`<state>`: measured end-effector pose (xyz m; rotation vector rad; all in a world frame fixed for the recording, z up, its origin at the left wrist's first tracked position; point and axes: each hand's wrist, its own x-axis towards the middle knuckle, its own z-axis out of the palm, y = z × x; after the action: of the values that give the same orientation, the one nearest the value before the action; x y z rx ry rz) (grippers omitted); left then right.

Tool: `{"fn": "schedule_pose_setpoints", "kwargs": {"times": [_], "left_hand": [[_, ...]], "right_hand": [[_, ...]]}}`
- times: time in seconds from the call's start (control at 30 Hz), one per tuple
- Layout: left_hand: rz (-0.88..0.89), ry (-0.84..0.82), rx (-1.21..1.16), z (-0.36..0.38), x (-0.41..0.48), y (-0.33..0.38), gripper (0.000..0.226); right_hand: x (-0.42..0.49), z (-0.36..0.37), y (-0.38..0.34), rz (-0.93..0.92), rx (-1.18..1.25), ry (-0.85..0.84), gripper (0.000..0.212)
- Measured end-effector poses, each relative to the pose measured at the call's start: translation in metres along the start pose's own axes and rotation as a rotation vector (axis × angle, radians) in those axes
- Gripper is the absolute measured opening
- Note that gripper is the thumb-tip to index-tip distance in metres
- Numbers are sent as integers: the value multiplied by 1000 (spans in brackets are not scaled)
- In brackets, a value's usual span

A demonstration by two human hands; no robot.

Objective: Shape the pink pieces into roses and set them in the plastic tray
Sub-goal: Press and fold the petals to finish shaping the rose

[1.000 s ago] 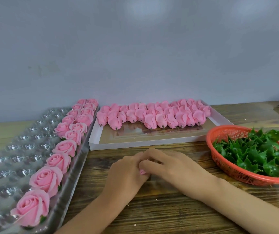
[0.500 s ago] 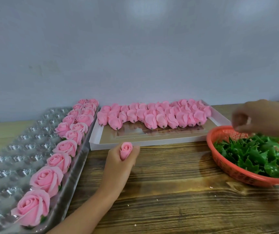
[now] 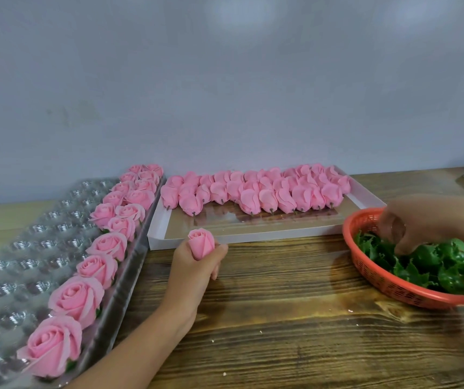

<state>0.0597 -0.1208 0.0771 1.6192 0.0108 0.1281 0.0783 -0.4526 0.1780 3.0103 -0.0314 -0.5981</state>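
Tight pink soap-like rosebud (image 3: 201,242), upright in your left hand (image 3: 197,266), which is closed around its base. Keep that grip light so the petals do not crush while you seat one green leaf collar under it. At three o'clock, well apart, your right hand (image 3: 421,223) dips into the round orange plastic basket (image 3: 365,265) of green leaf collars (image 3: 435,265); whether it pinches one cannot be told. Clear plastic tray (image 3: 28,242) lies at nine o'clock.

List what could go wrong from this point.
The left hand grips the rosebud in a closed fist; squeezing might crush its petals. The right hand, blurred in the leaves of the orange basket, may snag several or tip that basket.
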Motion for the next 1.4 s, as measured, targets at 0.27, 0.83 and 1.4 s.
{"fn": "schedule_pose_setpoints", "kwargs": {"times": [0.27,0.83,1.4], "left_hand": [[-24,-33,-156,0,0,2,25],[31,-71,-97,1,-2,3,29],[2,-71,-70,2,-3,3,31]], "right_hand": [[4,-7,20,-84,153,195,25],[-9,-14,24,-92,258,312,31],[-14,-18,9,-147,465,678,23]]}}
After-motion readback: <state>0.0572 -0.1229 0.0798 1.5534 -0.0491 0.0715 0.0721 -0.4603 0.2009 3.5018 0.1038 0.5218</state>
